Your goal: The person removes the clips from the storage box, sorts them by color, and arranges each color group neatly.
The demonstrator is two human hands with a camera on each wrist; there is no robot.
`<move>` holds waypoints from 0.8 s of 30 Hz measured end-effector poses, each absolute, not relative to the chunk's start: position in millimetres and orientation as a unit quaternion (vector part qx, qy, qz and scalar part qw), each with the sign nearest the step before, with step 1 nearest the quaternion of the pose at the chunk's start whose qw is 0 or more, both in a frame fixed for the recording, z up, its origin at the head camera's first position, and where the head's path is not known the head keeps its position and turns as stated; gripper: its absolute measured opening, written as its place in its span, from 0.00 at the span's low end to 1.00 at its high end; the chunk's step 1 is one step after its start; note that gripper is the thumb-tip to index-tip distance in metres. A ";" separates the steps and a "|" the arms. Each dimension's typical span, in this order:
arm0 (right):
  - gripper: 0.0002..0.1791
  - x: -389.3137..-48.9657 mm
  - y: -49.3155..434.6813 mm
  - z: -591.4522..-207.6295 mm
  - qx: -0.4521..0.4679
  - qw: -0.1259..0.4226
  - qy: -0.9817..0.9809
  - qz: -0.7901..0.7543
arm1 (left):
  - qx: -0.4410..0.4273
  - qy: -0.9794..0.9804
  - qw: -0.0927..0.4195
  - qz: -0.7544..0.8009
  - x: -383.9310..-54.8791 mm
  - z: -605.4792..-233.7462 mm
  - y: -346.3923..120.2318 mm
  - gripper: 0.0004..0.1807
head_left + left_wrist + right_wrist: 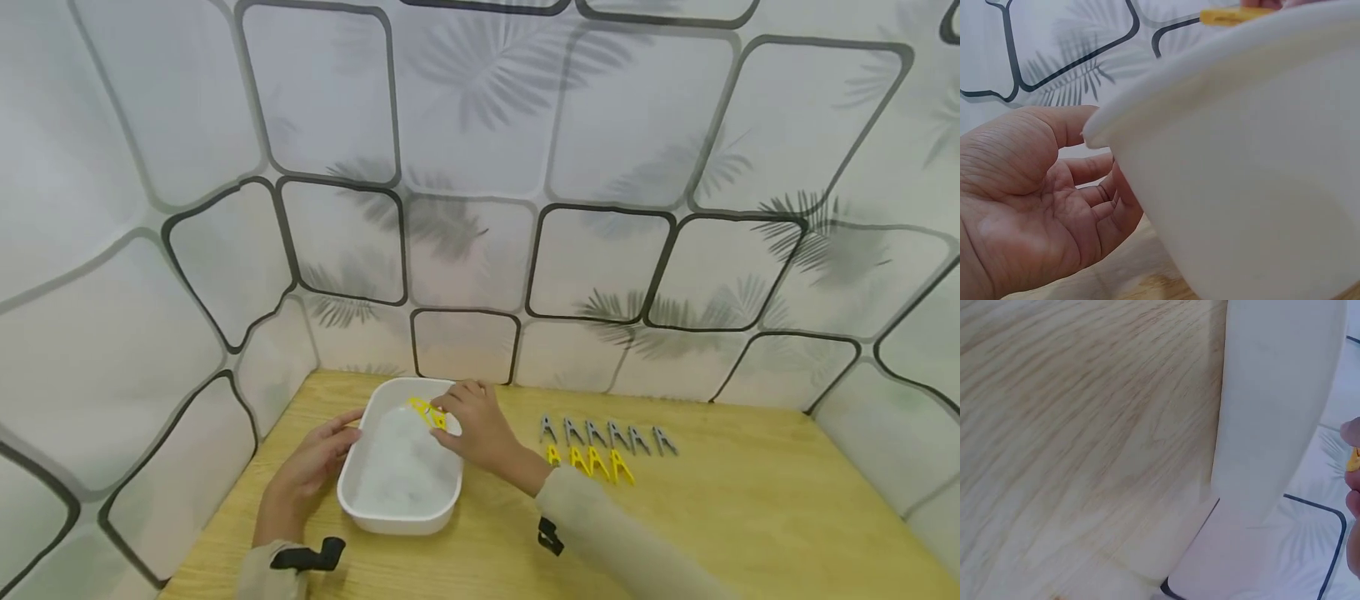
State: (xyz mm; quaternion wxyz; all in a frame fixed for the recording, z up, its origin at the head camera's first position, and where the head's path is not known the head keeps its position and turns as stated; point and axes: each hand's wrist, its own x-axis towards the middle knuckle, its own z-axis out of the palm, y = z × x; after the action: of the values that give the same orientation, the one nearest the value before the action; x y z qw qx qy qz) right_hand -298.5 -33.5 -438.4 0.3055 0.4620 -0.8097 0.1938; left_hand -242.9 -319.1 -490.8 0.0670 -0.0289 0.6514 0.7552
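Note:
A white plastic basin (405, 525) stands on the wooden table. My left hand (318, 458) holds the basin's left side; in the left wrist view its thumb lies at the rim and its curled fingers are against the outer wall, their tips partly hidden. Above the basin's far right part, my right hand (480, 425) pinches a yellow clothespin (418, 406) between thumb and fingers. In the right wrist view only some fingertips (1352, 503) and a bit of the yellow clothespin (1353, 461) show at the right edge.
Right of the basin, several grey clothespins (595, 434) lie in a row, with a row of several yellow clothespins (619, 467) in front of them. Patterned wall covering (472, 258) rises behind the wooden table (712, 517) and at both sides.

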 end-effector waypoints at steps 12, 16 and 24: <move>0.23 -299.5 41.9 -436.0 0.448 0.376 -0.784 0.206 | -0.027 0.656 0.071 0.751 -243.7 -490.1 -319.9 0.24; 0.24 -304.1 70.9 -438.5 0.430 0.386 -0.789 0.209 | -0.018 0.663 0.072 0.745 -243.2 -489.6 -320.4 0.24; 0.24 -308.3 129.7 -436.1 0.364 0.399 -0.810 0.230 | -0.002 0.665 0.073 0.744 -243.5 -487.6 -321.7 0.24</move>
State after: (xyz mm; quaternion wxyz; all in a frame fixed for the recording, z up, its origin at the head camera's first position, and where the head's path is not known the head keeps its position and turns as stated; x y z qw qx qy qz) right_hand -308.3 129.7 -436.1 0.3994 0.3635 -0.8096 0.2301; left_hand -243.5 -321.7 -487.6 0.0730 -0.0019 0.6645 0.7437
